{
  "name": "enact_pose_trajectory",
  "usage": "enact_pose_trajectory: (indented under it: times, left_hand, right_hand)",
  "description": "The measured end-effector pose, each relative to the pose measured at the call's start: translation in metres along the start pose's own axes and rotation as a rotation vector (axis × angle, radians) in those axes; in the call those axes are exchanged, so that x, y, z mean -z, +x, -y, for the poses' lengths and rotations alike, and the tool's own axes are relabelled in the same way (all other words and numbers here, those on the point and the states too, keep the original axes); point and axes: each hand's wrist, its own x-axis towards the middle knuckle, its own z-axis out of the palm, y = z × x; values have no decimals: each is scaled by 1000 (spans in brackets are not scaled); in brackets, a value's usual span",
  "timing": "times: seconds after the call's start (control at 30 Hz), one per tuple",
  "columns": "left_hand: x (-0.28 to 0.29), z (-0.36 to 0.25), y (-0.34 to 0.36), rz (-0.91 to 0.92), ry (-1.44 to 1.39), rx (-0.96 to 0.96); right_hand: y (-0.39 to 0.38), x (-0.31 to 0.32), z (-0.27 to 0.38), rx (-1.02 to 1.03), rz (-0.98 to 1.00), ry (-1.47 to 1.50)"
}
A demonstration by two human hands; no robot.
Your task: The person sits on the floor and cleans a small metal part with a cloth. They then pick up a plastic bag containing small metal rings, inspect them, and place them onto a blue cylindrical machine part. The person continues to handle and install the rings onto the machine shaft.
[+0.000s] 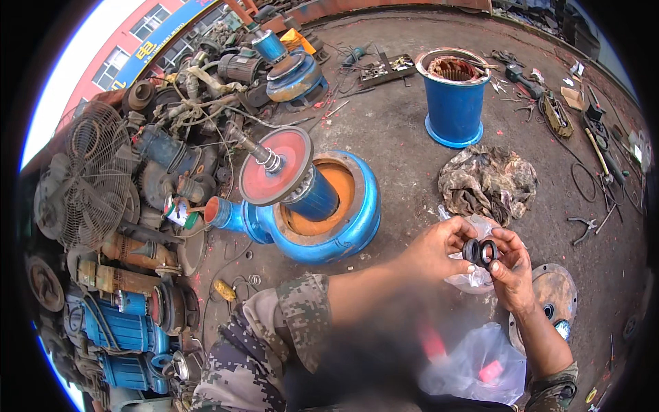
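My left hand (446, 247) has its fingers closed on a black seal ring (471, 251). Beside it, my right hand (508, 271) grips a second black ring (490, 244), which shows a lighter inner face. A crumpled clear plastic bag (467, 281) lies behind both hands. To their left stands a blue pump casing (364, 209) with a rusty interior, and a blue column with a red disc (271, 154) and an upright shaft rises from it. Below the hands lie another clear bag (480, 343) with pink items and a round metal plate (552, 281).
Piled pumps and motors (123, 323), with a wire fan guard (82, 172), fill the left. A blue motor housing (453, 110) stands at back right, above a dirty cloth (487, 178). Pliers (582, 226), cables and other tools lie along the right. A tool tray (384, 72) sits behind.
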Motion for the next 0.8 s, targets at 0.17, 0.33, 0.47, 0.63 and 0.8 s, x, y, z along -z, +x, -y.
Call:
enact_pose_trajectory:
  times: [0.17,0.33,0.47,0.63,0.8]
  left_hand:
    - [2,10,3,21,-65,-20]
    - [6,12,-6,13,-303,-42]
    - [1,-4,-3,36,-302,24]
    - [3,-6,-6,48,-183,35]
    - [5,-10,-9,56,-165,46]
  right_hand:
    - [4,2,3,-13,56,66]
    - [7,3,4,-70,95,132]
    - [6,8,7,-45,118,181]
    - [2,4,7,-63,126,216]
    - [0,5,4,-76,139,237]
